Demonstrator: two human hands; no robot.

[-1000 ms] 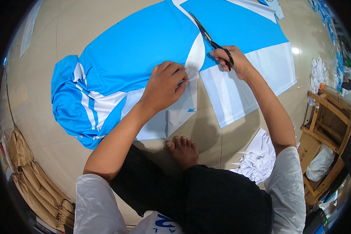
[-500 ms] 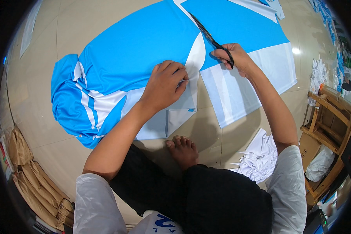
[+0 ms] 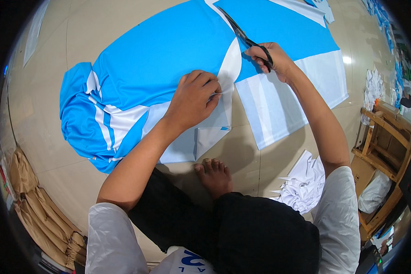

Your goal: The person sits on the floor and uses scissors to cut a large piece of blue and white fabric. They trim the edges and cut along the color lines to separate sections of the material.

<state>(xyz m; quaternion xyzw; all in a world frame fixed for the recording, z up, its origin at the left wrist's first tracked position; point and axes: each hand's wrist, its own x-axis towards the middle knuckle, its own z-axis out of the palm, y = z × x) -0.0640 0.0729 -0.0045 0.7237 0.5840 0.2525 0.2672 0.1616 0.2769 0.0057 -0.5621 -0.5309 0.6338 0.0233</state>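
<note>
My right hand (image 3: pixel 267 59) grips black-handled scissors (image 3: pixel 236 27), their blades lying along the white strip that divides the blue fabric (image 3: pixel 155 45) from a blue-and-white piece (image 3: pixel 283 32) on the right. My left hand (image 3: pixel 196 96) is closed on the thin edge of the white fabric (image 3: pixel 224 71) beside the blue, pinching it with curled fingers partly hidden from view. On the left, the blue cloth is bunched into folds (image 3: pixel 77 109) with white stripes. Pale panels hang from both pieces toward my bare foot (image 3: pixel 212 176).
The cloth lies on a tiled floor (image 3: pixel 50 128). A white fabric scrap heap (image 3: pixel 297 182) is at lower right, near a wooden frame (image 3: pixel 381 128) with cardboard and a white bag (image 3: pixel 374 192). Brown sacks (image 3: pixel 41 214) are at lower left, more scraps (image 3: pixel 373 86) at far right.
My right hand and the scissors have moved a little upward and left, the blade tips now farther along the white strip. My left hand has stayed nearly still.
</note>
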